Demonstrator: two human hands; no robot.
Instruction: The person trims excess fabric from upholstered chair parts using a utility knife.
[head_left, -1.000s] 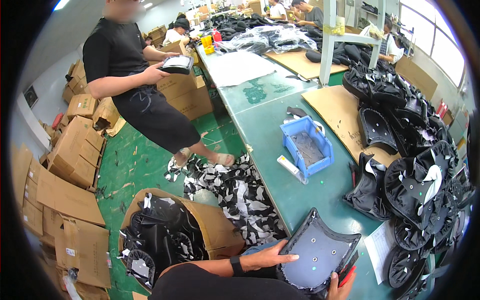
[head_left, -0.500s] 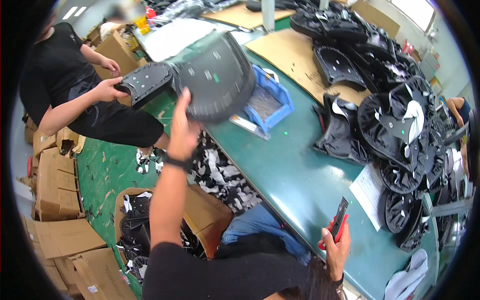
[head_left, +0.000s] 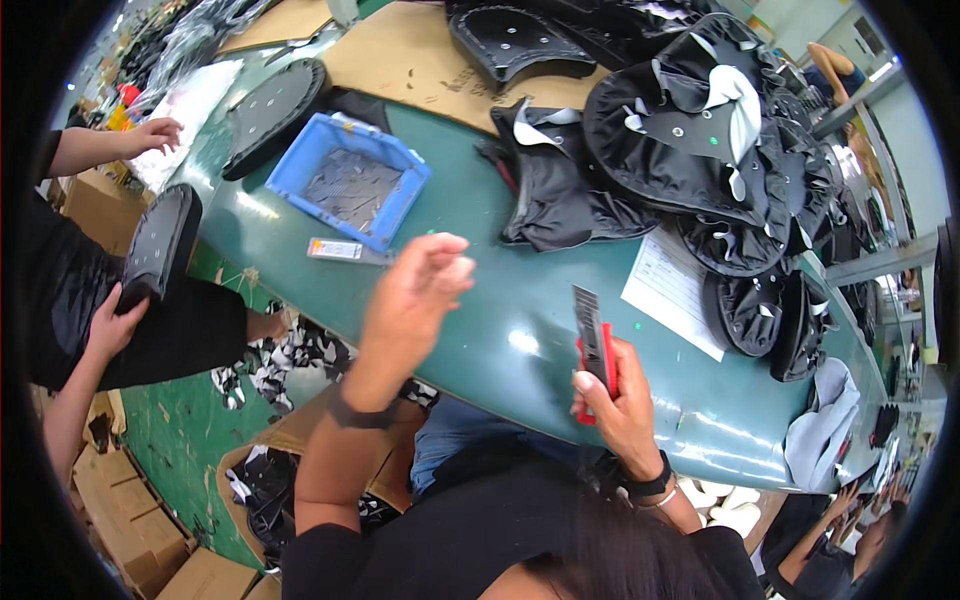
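Note:
My right hand grips a red utility knife, its blade pointing up and away over the green table. My left hand hovers above the table's near edge, slightly blurred, with loosely bent fingers and nothing in them. Just beyond it sits a blue plastic bin with grey blade-like strips inside. A small clear case with an orange-and-white label lies against the bin's near side. Left of the bin rests a black curved panel with small metal fittings.
At the left a co-worker's hand holds another black panel. Black fabric-covered pieces are heaped at the right, beside a printed sheet. A grey cloth lies at the right edge. Cardboard boxes stand on the floor.
My left hand has let go of the large black panel and come back over the table. My right hand, still with the knife, appears further left. The view has swung right.

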